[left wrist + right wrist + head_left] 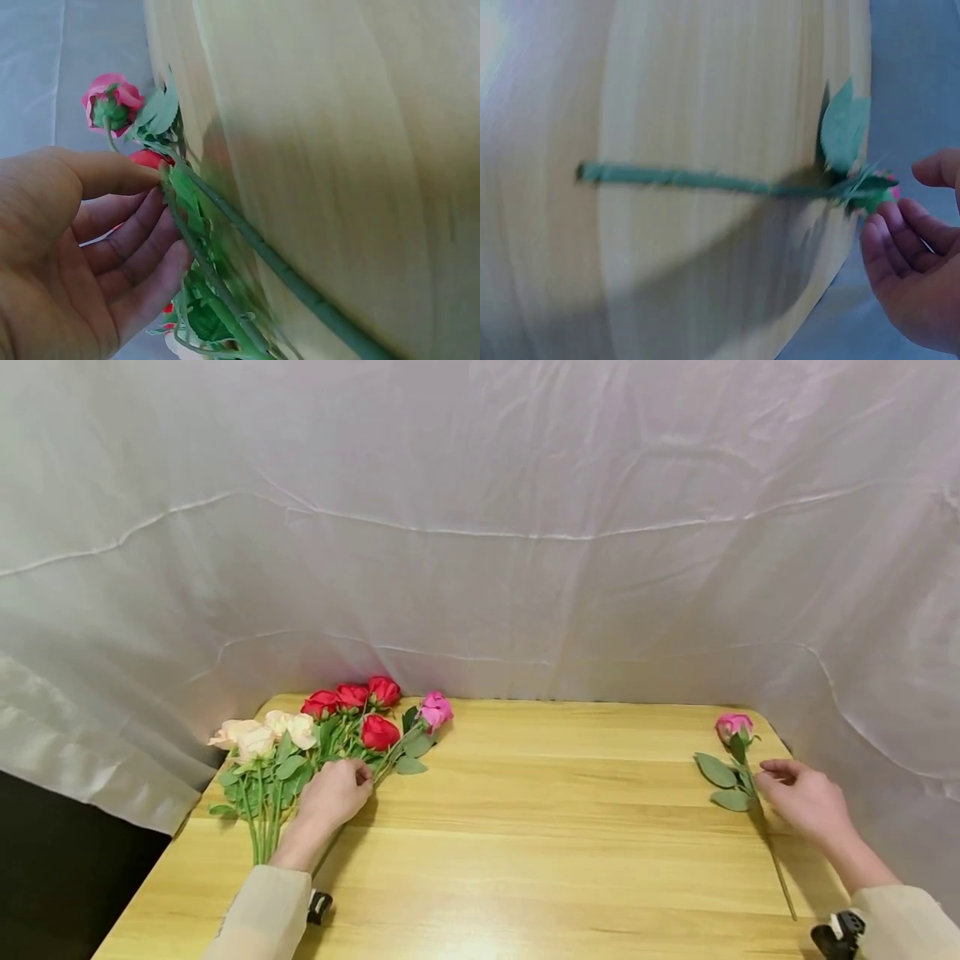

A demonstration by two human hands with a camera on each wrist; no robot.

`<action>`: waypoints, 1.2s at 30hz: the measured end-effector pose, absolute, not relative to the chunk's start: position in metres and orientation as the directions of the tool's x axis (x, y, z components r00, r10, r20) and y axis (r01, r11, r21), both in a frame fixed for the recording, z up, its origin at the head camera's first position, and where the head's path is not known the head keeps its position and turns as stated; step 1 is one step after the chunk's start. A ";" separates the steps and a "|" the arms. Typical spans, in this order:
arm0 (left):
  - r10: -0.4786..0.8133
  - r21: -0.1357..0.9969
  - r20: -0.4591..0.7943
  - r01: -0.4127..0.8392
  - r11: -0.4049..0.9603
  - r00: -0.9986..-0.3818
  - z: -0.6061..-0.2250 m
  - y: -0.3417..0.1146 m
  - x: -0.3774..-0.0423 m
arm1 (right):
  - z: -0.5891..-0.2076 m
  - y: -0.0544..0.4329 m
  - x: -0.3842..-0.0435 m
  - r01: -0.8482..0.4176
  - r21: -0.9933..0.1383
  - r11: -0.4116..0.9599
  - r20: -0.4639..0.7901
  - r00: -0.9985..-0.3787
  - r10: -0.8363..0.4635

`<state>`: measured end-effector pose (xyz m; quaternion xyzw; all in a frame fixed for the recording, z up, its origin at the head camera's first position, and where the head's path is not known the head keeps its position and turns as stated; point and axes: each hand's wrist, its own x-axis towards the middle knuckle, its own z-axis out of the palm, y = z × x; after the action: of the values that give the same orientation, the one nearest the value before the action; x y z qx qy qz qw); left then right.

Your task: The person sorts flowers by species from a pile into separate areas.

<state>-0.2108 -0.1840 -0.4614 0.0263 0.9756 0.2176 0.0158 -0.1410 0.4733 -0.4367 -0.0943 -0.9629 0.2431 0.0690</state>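
Observation:
Over the flowers on the left, my left hand (335, 795) pinches a green stem (187, 232) between thumb and forefinger. That stem appears to lead to a red rose (380, 732), partly hidden by the thumb in the left wrist view. A pink rose (436, 711) lies beside it, and its thicker stem (277, 270) passes apart from my fingers. At the table's right side, another pink rose (734, 727) lies with its stem toward me. My right hand (806, 797) is beside its leaves, thumb and fingers apart, holding nothing.
Several cream roses (257, 743) and more red roses (352, 696) lie on the left of the wooden table (570, 827). A pale cloth (525, 593) hangs behind the table's back edge. A black strap piece (837, 935) sits at my right wrist.

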 end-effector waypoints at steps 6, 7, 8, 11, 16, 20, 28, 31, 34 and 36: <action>0.044 0.459 0.014 0.046 0.887 -0.999 -0.459 -0.181 -0.211 | -0.429 0.440 -0.153 0.096 -0.508 0.856 0.163 -0.965 0.205; 0.044 0.462 0.021 0.049 0.885 -0.999 -0.458 -0.181 -0.211 | -0.427 0.434 -0.155 0.084 -0.519 0.851 0.169 -0.965 0.199; 0.043 0.465 0.027 0.051 0.884 -0.999 -0.457 -0.180 -0.212 | -0.425 0.428 -0.157 0.071 -0.532 0.844 0.172 -0.967 0.190; 0.045 0.468 0.038 0.058 0.882 -0.998 -0.455 -0.179 -0.211 | -0.422 0.407 -0.162 0.020 -0.576 0.817 0.192 -0.968 0.159; 0.055 0.488 0.049 0.072 0.870 -0.997 -0.451 -0.176 -0.210 | -0.420 0.373 -0.173 -0.072 -0.634 0.770 0.224 -0.970 0.093; 0.071 0.515 0.061 0.092 0.852 -0.996 -0.448 -0.172 -0.208 | -0.420 0.347 -0.181 -0.114 -0.674 0.730 0.225 -0.973 0.055; 0.085 0.576 0.086 0.119 0.809 -0.993 -0.443 -0.163 -0.208 | -0.423 0.295 -0.197 -0.150 -0.749 0.645 0.206 -0.979 0.012; 0.084 0.594 0.092 0.122 0.795 -0.992 -0.439 -0.159 -0.208 | -0.426 0.276 -0.201 -0.161 -0.778 0.607 0.199 -0.980 -0.004; 0.080 0.618 0.096 0.122 0.777 -0.992 -0.437 -0.154 -0.207 | -0.430 0.258 -0.204 -0.157 -0.802 0.576 0.177 -0.984 -0.020; 0.075 0.632 0.097 0.120 0.766 -0.992 -0.437 -0.151 -0.206 | -0.432 0.246 -0.205 -0.153 -0.815 0.559 0.165 -0.986 -0.029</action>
<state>-0.2065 -0.1506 -0.4366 0.0520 0.9390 0.3383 -0.0329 -0.2047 0.2461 -0.4323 0.0519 -0.8804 0.4666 0.0664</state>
